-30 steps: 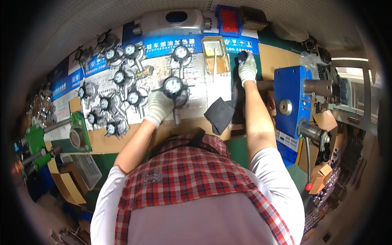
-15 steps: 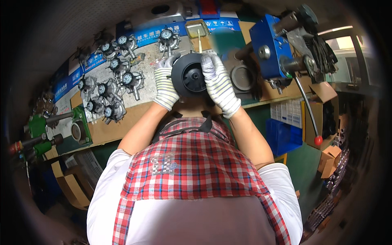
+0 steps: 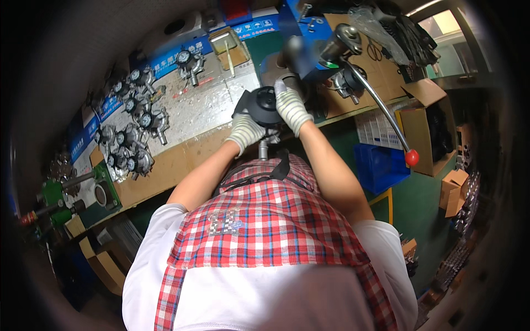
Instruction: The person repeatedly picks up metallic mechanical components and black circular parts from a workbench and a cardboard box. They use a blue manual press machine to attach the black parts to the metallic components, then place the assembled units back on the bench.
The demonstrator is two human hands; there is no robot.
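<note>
The left grip (image 3: 247,131) and right grip (image 3: 292,108) clasp opposite sides of a black fan part (image 3: 258,111), apparently to steady it near the worktop's (image 3: 179,160) front edge; metal housings (image 3: 149,119) cluster farther left, seemingly out of the way.

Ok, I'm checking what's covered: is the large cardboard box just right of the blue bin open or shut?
Open: the cardboard box has a flap spread outward, and dark contents show inside.

open sheet (image 3: 201,107) leftward, lever (image 3: 381,109) obstructing right
</note>
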